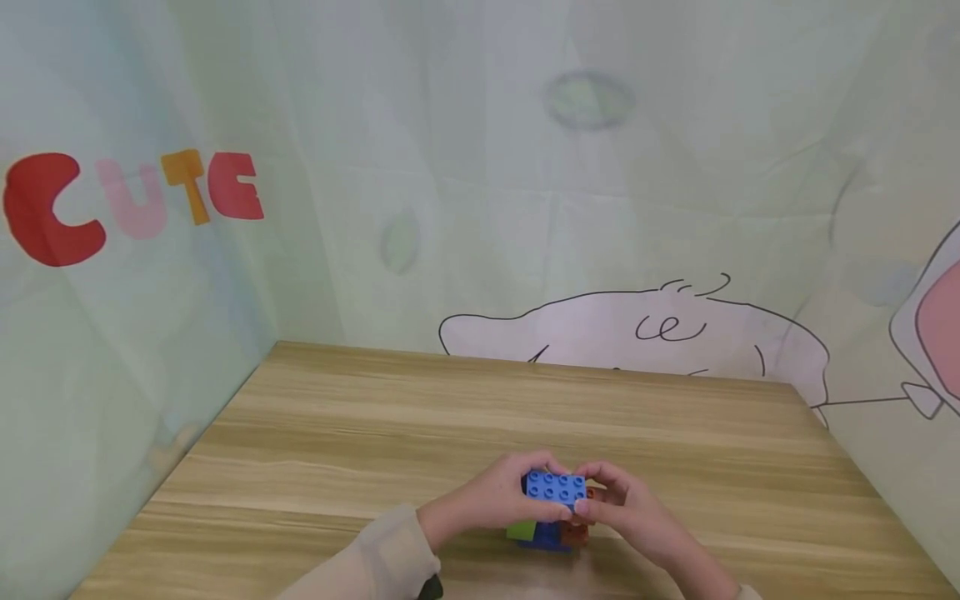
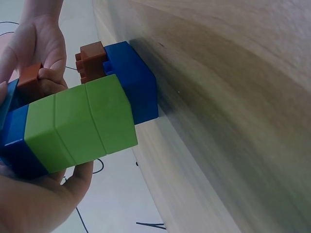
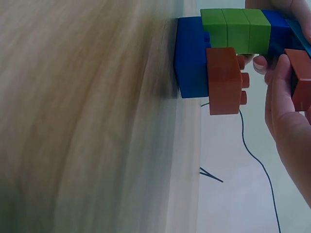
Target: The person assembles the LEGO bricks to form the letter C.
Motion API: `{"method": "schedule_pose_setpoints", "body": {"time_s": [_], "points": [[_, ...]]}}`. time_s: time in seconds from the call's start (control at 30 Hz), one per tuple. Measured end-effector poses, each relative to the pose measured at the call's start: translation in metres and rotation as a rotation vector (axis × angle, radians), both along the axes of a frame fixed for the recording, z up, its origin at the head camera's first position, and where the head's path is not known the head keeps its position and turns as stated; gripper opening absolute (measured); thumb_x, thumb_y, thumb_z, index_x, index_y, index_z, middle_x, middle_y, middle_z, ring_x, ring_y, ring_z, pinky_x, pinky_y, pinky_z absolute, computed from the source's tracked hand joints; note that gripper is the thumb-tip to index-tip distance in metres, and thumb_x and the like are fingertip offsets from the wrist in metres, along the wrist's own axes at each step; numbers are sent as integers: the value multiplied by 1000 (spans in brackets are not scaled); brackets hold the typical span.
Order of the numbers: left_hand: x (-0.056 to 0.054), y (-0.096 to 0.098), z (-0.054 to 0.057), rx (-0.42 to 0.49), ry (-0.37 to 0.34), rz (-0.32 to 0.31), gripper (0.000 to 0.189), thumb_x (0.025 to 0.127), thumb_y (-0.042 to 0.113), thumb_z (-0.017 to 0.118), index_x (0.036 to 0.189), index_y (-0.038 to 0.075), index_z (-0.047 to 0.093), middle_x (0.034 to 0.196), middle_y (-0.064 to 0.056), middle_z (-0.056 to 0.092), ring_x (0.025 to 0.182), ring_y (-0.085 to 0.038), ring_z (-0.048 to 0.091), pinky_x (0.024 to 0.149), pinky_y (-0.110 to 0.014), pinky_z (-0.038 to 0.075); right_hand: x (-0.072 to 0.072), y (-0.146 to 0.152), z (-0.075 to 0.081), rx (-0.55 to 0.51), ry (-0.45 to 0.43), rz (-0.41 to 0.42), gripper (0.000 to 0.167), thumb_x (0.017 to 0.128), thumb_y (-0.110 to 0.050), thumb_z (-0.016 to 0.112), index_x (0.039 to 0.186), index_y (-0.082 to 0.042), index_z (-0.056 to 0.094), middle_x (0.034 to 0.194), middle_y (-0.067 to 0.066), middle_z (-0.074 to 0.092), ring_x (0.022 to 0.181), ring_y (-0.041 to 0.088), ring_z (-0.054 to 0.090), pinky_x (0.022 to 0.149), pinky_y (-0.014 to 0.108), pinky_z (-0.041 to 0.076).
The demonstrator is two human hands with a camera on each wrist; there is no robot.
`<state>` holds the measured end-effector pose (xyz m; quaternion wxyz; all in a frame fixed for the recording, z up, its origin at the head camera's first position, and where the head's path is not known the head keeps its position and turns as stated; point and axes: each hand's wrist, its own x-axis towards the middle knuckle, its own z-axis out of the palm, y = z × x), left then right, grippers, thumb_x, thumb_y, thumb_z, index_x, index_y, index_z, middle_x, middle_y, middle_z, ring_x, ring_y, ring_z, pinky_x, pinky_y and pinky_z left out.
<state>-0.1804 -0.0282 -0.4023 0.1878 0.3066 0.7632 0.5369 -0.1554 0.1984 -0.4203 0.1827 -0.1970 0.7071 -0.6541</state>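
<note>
A small structure of toy building bricks stands on the table, with a dark blue brick [image 2: 133, 80] at its base. Three green bricks [image 2: 80, 121] are stacked on one end of that base, topped by another dark blue brick [image 2: 19, 138]. A brown-orange brick [image 3: 223, 80] sits on the base's other end, studs up. At the top lies a light blue eight-stud brick [image 1: 555, 486]; my left hand [image 1: 495, 492] grips its left part, thumb in front. My right hand [image 1: 630, 508] pinches its right end, fingers also touching an upper brown-orange brick [image 3: 301, 80] below it.
The wood-grain table [image 1: 360, 408] extends around the bricks. Behind it hangs a pale printed cloth [image 1: 450, 167] with a cartoon figure, and coloured letters mark the left side cloth [image 1: 52, 208].
</note>
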Motion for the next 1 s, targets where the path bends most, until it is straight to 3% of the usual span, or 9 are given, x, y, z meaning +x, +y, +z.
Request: {"method": "schedule_pose_setpoints", "body": {"time_s": [0.33, 0.53, 0.73, 0.87, 1.0], "points": [[0, 1, 0, 13, -23, -11, 26, 85, 21, 73, 108, 17, 64, 99, 6, 62, 86, -7, 60, 73, -22, 52, 0, 0, -1, -75, 23, 32, 23, 94, -4, 57, 114, -15, 60, 112, -2, 62, 96, 12, 65, 86, 29, 52], [1, 2, 1, -2, -43, 13, 25, 84, 22, 74, 107, 18, 64, 99, 6, 62, 86, -8, 60, 73, -22, 52, 0, -1, -1, -83, 35, 14, 24, 93, -5, 59, 112, -19, 65, 105, -6, 67, 92, 8, 65, 83, 25, 53], [1, 2, 1, 14, -36, -2, 26, 85, 21, 73, 108, 17, 63, 99, 5, 62, 86, -8, 60, 73, -22, 52, -1, 1, 0, -81, 21, 18, 25, 92, -5, 60, 110, -23, 65, 104, -7, 67, 89, 7, 65, 81, 25, 53], [0, 1, -1, 14, -12, -12, 27, 85, 22, 73, 110, 17, 63, 100, 6, 62, 87, -7, 59, 74, -22, 52, -2, 2, 3, -77, -11, 28, 21, 93, -6, 60, 110, -18, 62, 108, -5, 64, 93, 9, 65, 83, 27, 53], [-2, -2, -4, 2, 12, -10, 34, 85, 26, 73, 116, 19, 62, 105, 8, 62, 90, -6, 59, 78, -23, 50, -2, 2, 7, -35, -29, 34, 23, 94, -9, 59, 115, -4, 55, 112, 2, 62, 99, 14, 65, 85, 30, 53]]}}
